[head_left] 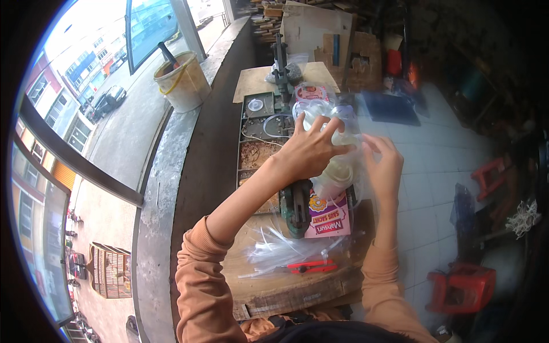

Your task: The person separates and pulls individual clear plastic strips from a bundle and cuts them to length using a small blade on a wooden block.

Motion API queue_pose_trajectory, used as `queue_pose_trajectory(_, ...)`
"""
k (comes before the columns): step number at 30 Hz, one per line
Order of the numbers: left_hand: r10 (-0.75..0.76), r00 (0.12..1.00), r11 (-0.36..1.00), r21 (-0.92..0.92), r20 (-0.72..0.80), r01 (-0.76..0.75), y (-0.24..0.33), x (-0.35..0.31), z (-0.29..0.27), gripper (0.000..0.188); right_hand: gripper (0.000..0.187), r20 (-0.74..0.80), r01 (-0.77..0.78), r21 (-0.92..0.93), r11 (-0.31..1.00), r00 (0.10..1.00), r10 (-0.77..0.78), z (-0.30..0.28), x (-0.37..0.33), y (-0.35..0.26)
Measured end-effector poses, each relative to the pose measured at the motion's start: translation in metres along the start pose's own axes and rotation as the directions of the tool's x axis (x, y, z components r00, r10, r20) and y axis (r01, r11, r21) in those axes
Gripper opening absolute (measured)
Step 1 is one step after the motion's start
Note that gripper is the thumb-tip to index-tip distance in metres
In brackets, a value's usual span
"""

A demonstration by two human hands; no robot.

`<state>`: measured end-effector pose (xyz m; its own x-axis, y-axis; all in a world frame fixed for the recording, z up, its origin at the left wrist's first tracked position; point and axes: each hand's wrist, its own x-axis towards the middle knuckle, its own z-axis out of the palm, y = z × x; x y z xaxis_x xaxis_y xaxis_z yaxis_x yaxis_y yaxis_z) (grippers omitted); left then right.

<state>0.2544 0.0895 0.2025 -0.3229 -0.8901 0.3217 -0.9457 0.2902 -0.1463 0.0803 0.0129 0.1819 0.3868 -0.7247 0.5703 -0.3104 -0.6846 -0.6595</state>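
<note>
A clear plastic bag [334,171] with pale, coiled pieces inside stands at the middle of the workbench. Over its top reaches my left hand [313,146], its fingers bent and spread apart against the plastic. Beside it on the right, my right hand [383,160] pinches the edge of the clear bag between thumb and fingers. A pink printed carton [331,220] lies partly under the bag. Just left of the carton is a dark green metal clamp-like fixture [295,211]. My left hand and the plastic's glare hide part of the bag's contents.
Loose clear plastic strips [271,251] and a red-handled tool [311,266] lie on the near wooden bench [274,297]. A compartmented tray [257,154] sits to the left. A whitish bucket [183,86] stands on the window ledge. Red stools [463,288] are on the tiled floor.
</note>
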Motion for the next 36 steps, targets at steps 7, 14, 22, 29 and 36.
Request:
queue_pose_trajectory(7, -0.104, 0.987, 0.919, -0.392, -0.123, 0.048, 0.002, 0.001, 0.000, 0.059, 0.027, 0.203, 0.075, -0.311, 0.948, 0.979, -0.010, -0.008, 0.012, 0.000)
queue_pose_trajectory(14, -0.312, 0.948, 0.841, -0.481, -0.054, 0.249, -0.002, -0.009, 0.003, 0.043, 0.028, 0.319, 0.137, -0.232, 0.963, 0.946, -0.057, -0.023, 0.019, 0.013)
queue_pose_trajectory(22, -0.227, 0.969, 0.942, -0.231, 0.099, 0.244, -0.001, -0.003, 0.002, 0.042, 0.028, 0.421, 0.156, -0.075, 0.985, 0.900, -0.111, -0.027, 0.027, 0.020)
queue_pose_trajectory(29, -0.092, 0.995, 0.880, -0.464, 0.044, 0.102, -0.015, -0.005, 0.005, 0.042, 0.021, 0.463, 0.241, -0.089, 0.967, 0.869, -0.174, -0.019, 0.038, 0.043)
queue_pose_trajectory(36, -0.029, 0.999, 0.921, -0.389, -0.037, 0.012, -0.014, -0.005, 0.006, 0.037, 0.020, 0.379, -0.049, 0.322, 0.945, 0.922, -0.082, -0.002, 0.035, 0.068)
